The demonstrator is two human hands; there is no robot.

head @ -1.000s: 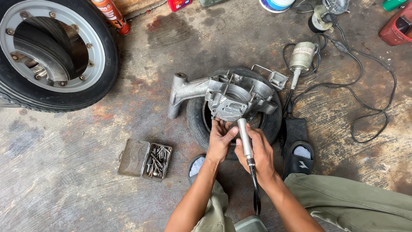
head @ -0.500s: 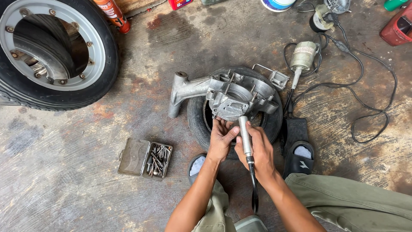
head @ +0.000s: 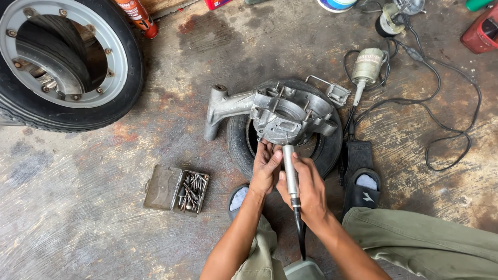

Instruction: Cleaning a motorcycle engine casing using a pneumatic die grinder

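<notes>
Head view showed the right hand [head: 307,187] clamped around a flex-shaft grinder handpiece [head: 290,169], its tip at the aluminium engine casing [head: 286,115] just ahead, resting on a small tyre [head: 244,142]. The left hand [head: 266,167], fingers curled together, steadied the tip. Grinding seemed underway; next needed steady guidance.

Bare concrete floor [head: 83,233] lay open left of the hands, broken only by the open bit tin [head: 176,190]. Right of the small tyre [head: 332,150], a sandal [head: 362,176] and loose black cables [head: 446,145] cluttered the way; the big wheel [head: 67,62] blocked the far-left corner.
</notes>
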